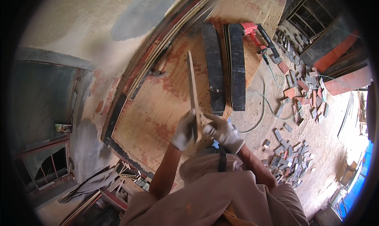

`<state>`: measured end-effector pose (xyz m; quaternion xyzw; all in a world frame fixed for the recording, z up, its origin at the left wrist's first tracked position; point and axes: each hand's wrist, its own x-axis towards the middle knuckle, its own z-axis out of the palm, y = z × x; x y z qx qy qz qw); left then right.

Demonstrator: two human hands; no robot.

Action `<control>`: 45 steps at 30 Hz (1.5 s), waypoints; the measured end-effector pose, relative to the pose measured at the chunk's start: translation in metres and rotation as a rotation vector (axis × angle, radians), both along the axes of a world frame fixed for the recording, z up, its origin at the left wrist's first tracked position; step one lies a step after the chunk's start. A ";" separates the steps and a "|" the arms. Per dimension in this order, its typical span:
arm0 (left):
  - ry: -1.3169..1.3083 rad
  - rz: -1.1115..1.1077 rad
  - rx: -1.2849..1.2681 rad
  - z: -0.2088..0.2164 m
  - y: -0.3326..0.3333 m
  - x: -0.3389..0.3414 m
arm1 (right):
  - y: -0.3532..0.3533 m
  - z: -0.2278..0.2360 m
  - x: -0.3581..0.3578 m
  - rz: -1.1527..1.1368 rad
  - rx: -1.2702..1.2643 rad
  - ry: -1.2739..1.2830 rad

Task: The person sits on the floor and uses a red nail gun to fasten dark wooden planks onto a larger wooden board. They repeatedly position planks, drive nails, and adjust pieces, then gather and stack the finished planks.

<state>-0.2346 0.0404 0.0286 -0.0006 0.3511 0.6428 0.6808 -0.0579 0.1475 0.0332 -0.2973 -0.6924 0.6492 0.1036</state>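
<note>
In my left hand (183,130), which wears a pale work glove, is the near end of a long narrow wooden board (192,82). The board stands on edge and points away from me over the plywood worktop (148,111). My right hand (225,133), gloved too, is beside the board's near end with its fingers curled toward it. Motion smears those fingers, and what they hold is hidden. Just beyond my hands lie two dark-faced curved panels, a left panel (214,68) and a right panel (237,66), side by side with a narrow gap.
A red nail gun (252,33) lies at the far end of the right panel, its pale green hose (263,103) looping over the floor. Small wood blocks (290,157) lie heaped at the right. Long curved strips (148,48) line the worktop's left edge; scrap wood (118,186) is at lower left.
</note>
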 end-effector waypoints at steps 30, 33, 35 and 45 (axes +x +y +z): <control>1.219 -0.049 -0.628 -0.215 0.229 -0.083 | 0.296 -0.205 0.012 -0.331 0.187 -0.495; 1.091 -0.081 -0.414 -0.200 0.315 -0.097 | 0.376 -0.295 0.018 -0.190 0.299 -0.481; 1.166 -0.050 -0.477 -0.210 0.321 -0.116 | 0.374 -0.281 -0.042 -0.186 0.033 -0.409; 1.189 -0.231 -0.480 -0.195 0.347 -0.075 | 0.290 -0.277 -0.067 -0.599 -0.175 -0.286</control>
